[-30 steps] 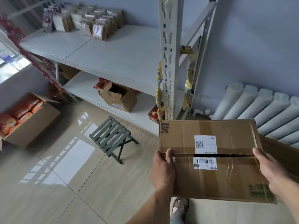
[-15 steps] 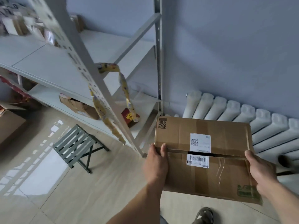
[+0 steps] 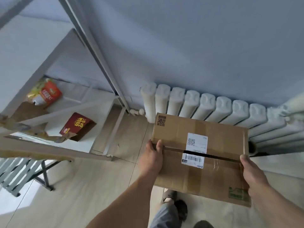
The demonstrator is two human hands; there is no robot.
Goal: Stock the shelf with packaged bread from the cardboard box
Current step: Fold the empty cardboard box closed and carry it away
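I carry a closed cardboard box (image 3: 213, 134) with a white shipping label and a slit along its top seam. My left hand (image 3: 152, 157) grips its left side, fingers curled over the top edge. My right hand (image 3: 253, 173) grips its right side, thumb on top. The box hangs above the floor in front of my legs. The grey metal shelf (image 3: 54, 122) stands to the left, its lower boards white. No bread packages are visible; the box's contents are hidden.
A white radiator (image 3: 213, 107) lines the wall behind the box. On the lower shelf lie a red carton (image 3: 77, 124) and an orange and yellow snack bag (image 3: 47, 94). A grey folding stool (image 3: 23, 173) stands at the left. My shoes (image 3: 181, 209) show below.
The view has swung right and down toward the radiator. The shelf has slid to the left edge. Both hands keep the same hold on the box, which has come nearer the wall.
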